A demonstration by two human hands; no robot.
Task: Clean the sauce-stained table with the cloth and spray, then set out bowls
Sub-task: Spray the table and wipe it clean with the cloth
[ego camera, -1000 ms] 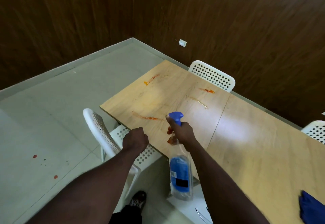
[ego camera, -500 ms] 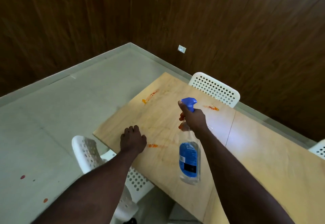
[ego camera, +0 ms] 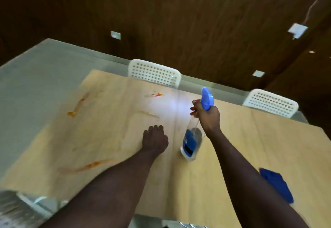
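The light wooden table (ego camera: 232, 147) carries orange sauce streaks at the far left (ego camera: 73, 113), at the far middle (ego camera: 156, 94) and near the front edge (ego camera: 93, 164). My right hand (ego camera: 207, 115) grips the neck of the clear spray bottle (ego camera: 191, 142) with its blue trigger head, held tilted above the table's middle. My left hand (ego camera: 155, 139) rests on the tabletop just left of the bottle and holds nothing. A blue cloth (ego camera: 276, 184) lies on the table at the right, beside my right forearm.
Two white perforated chairs (ego camera: 155, 74) (ego camera: 270, 102) stand at the table's far side against the dark wood wall. Part of another white chair (ego camera: 19, 208) shows at the near left corner. Grey floor lies to the left of the table.
The view has swung right and closer over the table. My right hand has carried the bottle further over the tabletop, my left hand has moved from the table's edge onto its surface. The picture is blurred.
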